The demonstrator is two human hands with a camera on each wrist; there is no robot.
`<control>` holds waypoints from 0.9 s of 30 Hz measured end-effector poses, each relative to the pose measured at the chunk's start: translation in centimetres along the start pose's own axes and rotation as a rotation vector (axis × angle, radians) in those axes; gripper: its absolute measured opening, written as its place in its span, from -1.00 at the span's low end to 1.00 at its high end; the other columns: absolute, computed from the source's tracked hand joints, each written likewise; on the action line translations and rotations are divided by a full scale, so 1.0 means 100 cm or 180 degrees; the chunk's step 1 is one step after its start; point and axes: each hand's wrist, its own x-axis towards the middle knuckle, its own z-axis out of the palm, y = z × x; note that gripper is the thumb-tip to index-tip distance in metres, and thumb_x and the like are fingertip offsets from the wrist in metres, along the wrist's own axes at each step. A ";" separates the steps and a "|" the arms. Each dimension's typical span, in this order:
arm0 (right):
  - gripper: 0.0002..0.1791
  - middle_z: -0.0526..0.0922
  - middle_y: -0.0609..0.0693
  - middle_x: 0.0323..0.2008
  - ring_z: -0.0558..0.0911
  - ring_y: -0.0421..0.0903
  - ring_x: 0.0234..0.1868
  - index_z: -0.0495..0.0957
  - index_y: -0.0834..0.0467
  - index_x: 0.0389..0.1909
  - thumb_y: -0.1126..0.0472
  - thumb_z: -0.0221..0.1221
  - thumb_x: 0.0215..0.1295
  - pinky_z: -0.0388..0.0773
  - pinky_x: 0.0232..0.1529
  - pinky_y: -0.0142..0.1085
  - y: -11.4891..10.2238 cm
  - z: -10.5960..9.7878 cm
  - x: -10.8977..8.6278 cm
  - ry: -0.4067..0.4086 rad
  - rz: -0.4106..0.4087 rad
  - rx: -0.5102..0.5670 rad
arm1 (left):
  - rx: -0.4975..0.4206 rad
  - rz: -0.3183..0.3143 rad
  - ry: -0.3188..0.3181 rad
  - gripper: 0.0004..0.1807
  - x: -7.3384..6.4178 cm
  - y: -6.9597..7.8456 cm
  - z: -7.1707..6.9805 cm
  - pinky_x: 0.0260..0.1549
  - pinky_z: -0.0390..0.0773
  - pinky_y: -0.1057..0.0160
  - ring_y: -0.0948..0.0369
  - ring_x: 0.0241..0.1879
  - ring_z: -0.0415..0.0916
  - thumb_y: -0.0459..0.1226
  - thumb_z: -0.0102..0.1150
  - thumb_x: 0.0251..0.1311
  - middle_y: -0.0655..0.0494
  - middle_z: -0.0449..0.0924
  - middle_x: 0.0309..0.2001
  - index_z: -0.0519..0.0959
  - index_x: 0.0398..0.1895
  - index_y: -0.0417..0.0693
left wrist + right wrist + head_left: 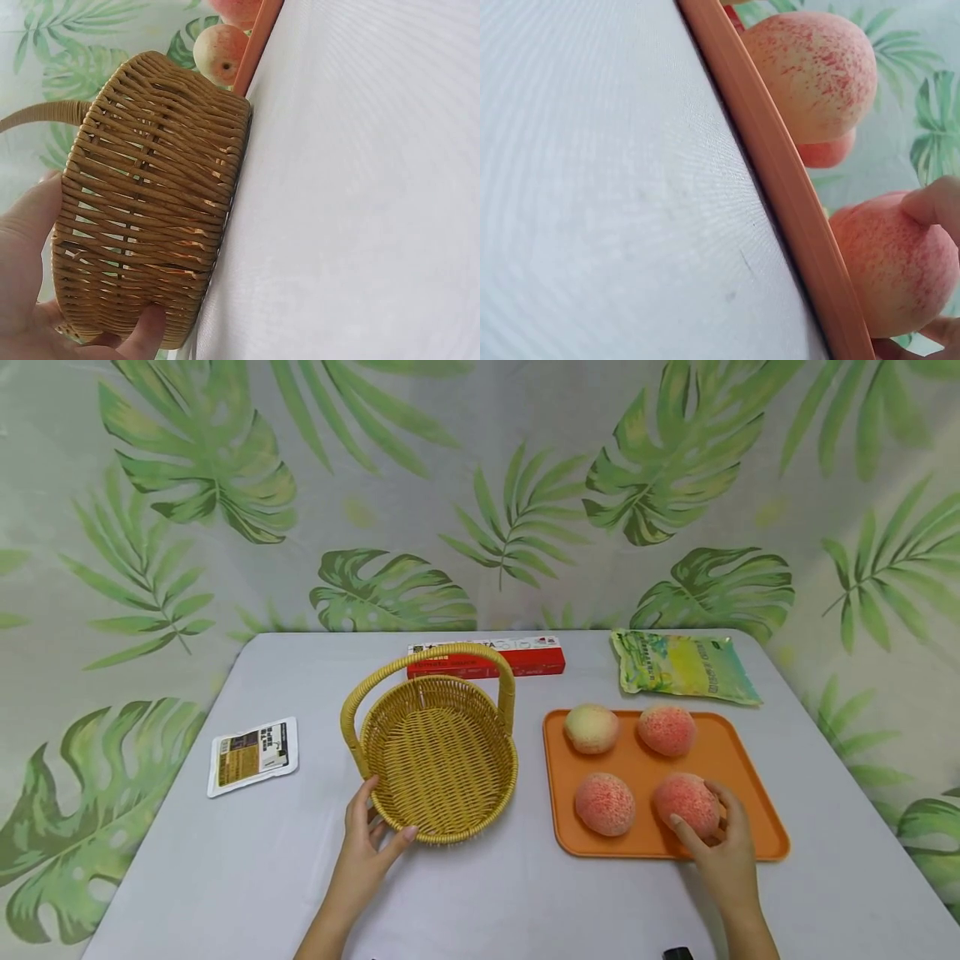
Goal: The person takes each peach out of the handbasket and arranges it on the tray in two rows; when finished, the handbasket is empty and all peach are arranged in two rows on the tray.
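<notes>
An oval wicker basket (442,768) with a tall arched handle stands upright on the table, with nothing in it. At its near left rim, my left hand (366,853) holds it, thumb on the rim and fingers along the woven side (142,195). An orange tray (630,758) to the right carries several peaches. My right hand (723,852) grips the near right peach (686,804) between thumb and fingers; in the right wrist view that peach (892,270) is just behind the tray rim (780,165). Another reddish peach (604,804) lies left of it.
Behind the basket lies a red box (525,662). A green and yellow bag (686,666) rests at the back right, beyond the tray. On the left is a flat sachet (253,756). A small black object (677,953) shows at the near edge.
</notes>
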 end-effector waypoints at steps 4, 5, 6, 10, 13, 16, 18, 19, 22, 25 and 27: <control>-0.28 0.24 -0.02 0.03 0.36 -0.26 -0.29 0.25 0.18 0.20 0.43 0.29 -0.04 0.41 -0.44 -0.66 -0.005 0.000 -0.001 -0.0043 0.0110 -0.0120 | -0.0020 -0.0079 -0.0028 -0.05 -0.003 0.017 0.000 0.17 0.19 0.11 -0.13 0.22 0.01 -0.25 0.27 0.04 -0.18 -0.26 0.31 -0.16 0.37 -0.09; -0.28 0.24 -0.03 0.03 0.36 -0.26 -0.29 0.25 0.17 0.20 0.42 0.30 -0.04 0.40 -0.44 -0.66 -0.004 0.000 -0.001 -0.0050 0.0127 -0.0144 | -0.0016 -0.0072 -0.0026 -0.05 -0.003 0.017 0.000 0.17 0.19 0.11 -0.13 0.22 0.01 -0.24 0.27 0.04 -0.18 -0.25 0.31 -0.16 0.37 -0.09; -0.28 0.24 -0.03 0.02 0.36 -0.26 -0.29 0.25 0.17 0.20 0.42 0.30 -0.03 0.40 -0.44 -0.66 -0.004 0.000 0.000 -0.0055 0.0138 -0.0166 | -0.0013 -0.0070 -0.0017 -0.05 -0.003 0.017 0.000 0.16 0.18 0.11 -0.12 0.22 0.01 -0.25 0.27 0.04 -0.18 -0.25 0.31 -0.16 0.37 -0.08; -0.30 0.25 0.03 0.05 0.34 -0.24 -0.27 0.21 0.16 0.22 0.35 0.27 0.04 0.40 -0.46 -0.64 -0.004 -0.001 0.001 -0.0080 0.0252 -0.0202 | 0.0006 0.0003 0.0003 -0.05 0.000 0.004 0.000 0.16 0.19 0.14 -0.10 0.22 0.01 -0.21 0.27 0.03 -0.13 -0.25 0.32 -0.15 0.37 0.00; -0.32 0.24 0.09 0.08 0.32 -0.23 -0.24 0.16 0.17 0.24 0.30 0.23 0.10 0.43 -0.50 -0.61 -0.006 -0.001 0.002 -0.0133 0.0327 -0.0160 | 0.0017 0.0015 -0.0008 -0.05 0.000 0.002 0.000 0.16 0.19 0.12 -0.12 0.22 0.00 -0.23 0.27 0.04 -0.14 -0.26 0.32 -0.16 0.38 0.00; -0.32 0.22 0.13 0.10 0.30 -0.23 -0.20 0.14 0.19 0.25 0.29 0.22 0.12 0.39 -0.45 -0.64 -0.006 -0.001 0.003 -0.0168 0.0287 -0.0143 | -0.0018 -0.0026 -0.0018 -0.05 -0.001 0.011 0.000 0.16 0.18 0.09 -0.14 0.22 -0.01 -0.29 0.26 0.04 -0.18 -0.27 0.31 -0.17 0.37 -0.06; -0.32 0.22 0.15 0.11 0.29 -0.22 -0.18 0.14 0.20 0.25 0.28 0.21 0.12 0.36 -0.41 -0.66 -0.007 -0.001 0.003 -0.0192 0.0268 -0.0164 | -0.0032 -0.0059 -0.0026 -0.06 -0.002 0.019 0.001 0.17 0.17 0.07 -0.16 0.22 -0.02 -0.32 0.25 0.05 -0.21 -0.27 0.31 -0.17 0.37 -0.10; -0.32 0.21 0.14 0.12 0.30 -0.21 -0.17 0.14 0.19 0.25 0.27 0.21 0.13 0.35 -0.39 -0.67 -0.007 -0.001 0.003 -0.0204 0.0277 -0.0180 | -0.0039 -0.0079 -0.0025 -0.06 -0.003 0.022 0.001 0.17 0.17 0.06 -0.16 0.22 -0.02 -0.33 0.25 0.05 -0.21 -0.27 0.31 -0.17 0.37 -0.12; -0.32 0.21 0.13 0.13 0.29 -0.17 -0.14 0.14 0.17 0.25 0.25 0.22 0.13 0.31 -0.35 -0.68 -0.007 -0.001 0.003 -0.0221 0.0320 -0.0233 | -0.0044 -0.0111 -0.0027 -0.06 -0.003 0.025 0.001 0.17 0.17 0.06 -0.16 0.22 -0.03 -0.32 0.25 0.04 -0.22 -0.28 0.31 -0.17 0.36 -0.12; -0.32 0.22 0.14 0.11 0.29 -0.14 -0.13 0.18 0.16 0.24 0.25 0.24 0.10 0.30 -0.34 -0.67 -0.007 -0.001 0.002 -0.0187 0.0315 -0.0299 | -0.0020 -0.0091 -0.0038 -0.05 -0.002 0.018 0.001 0.17 0.18 0.07 -0.16 0.22 -0.02 -0.26 0.26 0.05 -0.20 -0.28 0.31 -0.18 0.37 -0.08; -0.31 0.23 0.16 0.09 0.29 -0.13 -0.14 0.21 0.16 0.24 0.27 0.26 0.07 0.29 -0.33 -0.67 -0.008 -0.001 0.002 -0.0164 0.0280 -0.0313 | -0.0011 -0.0062 -0.0028 -0.04 -0.002 0.012 0.000 0.17 0.18 0.09 -0.15 0.22 -0.01 -0.22 0.26 0.05 -0.18 -0.28 0.32 -0.18 0.37 -0.04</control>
